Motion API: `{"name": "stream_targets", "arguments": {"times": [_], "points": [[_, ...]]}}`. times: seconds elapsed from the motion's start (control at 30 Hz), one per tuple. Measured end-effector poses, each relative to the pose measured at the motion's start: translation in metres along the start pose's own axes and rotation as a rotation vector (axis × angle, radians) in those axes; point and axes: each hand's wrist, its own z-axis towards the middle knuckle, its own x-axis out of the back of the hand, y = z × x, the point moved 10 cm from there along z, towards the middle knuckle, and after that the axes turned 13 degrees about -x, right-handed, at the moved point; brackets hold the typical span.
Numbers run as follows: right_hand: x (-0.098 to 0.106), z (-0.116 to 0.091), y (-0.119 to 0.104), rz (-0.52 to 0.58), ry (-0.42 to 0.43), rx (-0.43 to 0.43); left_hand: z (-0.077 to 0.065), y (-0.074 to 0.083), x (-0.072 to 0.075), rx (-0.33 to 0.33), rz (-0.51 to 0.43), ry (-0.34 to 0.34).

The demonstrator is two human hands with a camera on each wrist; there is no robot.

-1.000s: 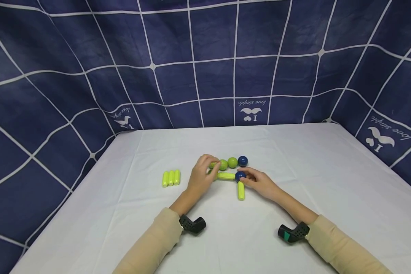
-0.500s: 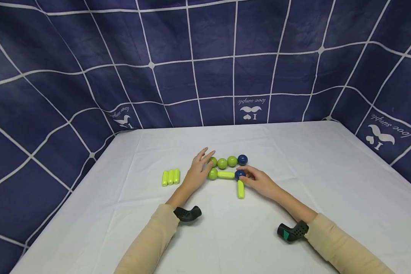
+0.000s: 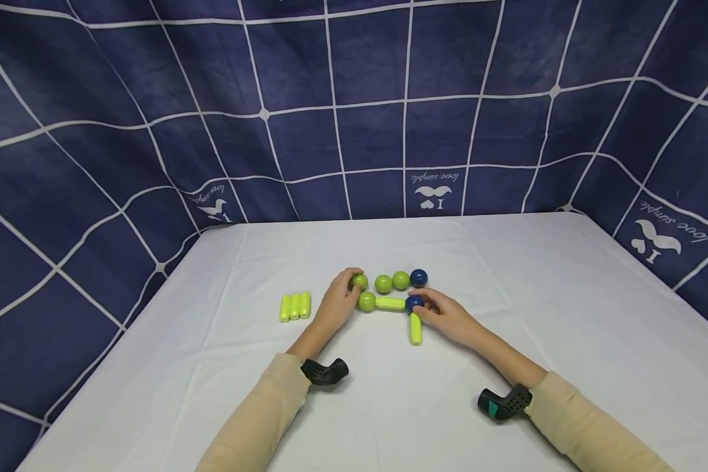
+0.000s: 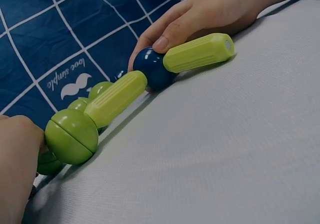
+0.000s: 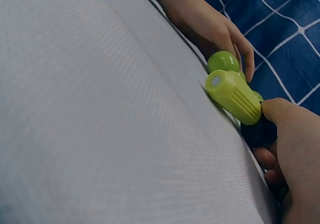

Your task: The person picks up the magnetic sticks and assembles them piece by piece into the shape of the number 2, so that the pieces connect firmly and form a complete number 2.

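Rods (image 3: 415, 330) meet a blue ball (image 3: 412, 303) at six and nine o'clock; right hand (image 3: 448, 316) pinches it, seemingly for steadiness; left hand (image 3: 337, 300) grips a green ball (image 3: 360, 281).

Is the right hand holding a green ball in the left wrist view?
No, the right hand holds the dark blue ball where two lime-yellow rods meet.

There were four green balls (image 3: 383, 284), two blue balls (image 3: 418, 278) and five rods (image 3: 391, 303), eleven altogether. One left hand (image 3: 335, 305), one right hand (image 3: 450, 318), two sleeves (image 3: 259, 413), two wrist cameras (image 3: 326, 372), one table (image 3: 436, 406) and at least three moustache prints (image 3: 433, 191) also showed.
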Motion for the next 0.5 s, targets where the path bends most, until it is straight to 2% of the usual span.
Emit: {"name": "stream_targets", "arguments": {"times": [0.13, 0.27, 0.4, 0.5], "points": [[0.001, -0.001, 0.0, -0.005, 0.0, 0.011, -0.001, -0.002, 0.0, 0.017, -0.086, -0.002], [0.001, -0.002, -0.001, -0.011, 0.0, 0.021, -0.002, -0.005, 0.002, 0.028, -0.096, -0.003], [0.001, -0.002, -0.002, -0.009, -0.002, 0.02, -0.002, -0.003, 0.011, 0.019, -0.068, 0.079], [0.0, -0.001, -0.001, -0.01, 0.0, 0.015, -0.004, 0.008, 0.019, -0.033, -0.022, 0.149]]}}
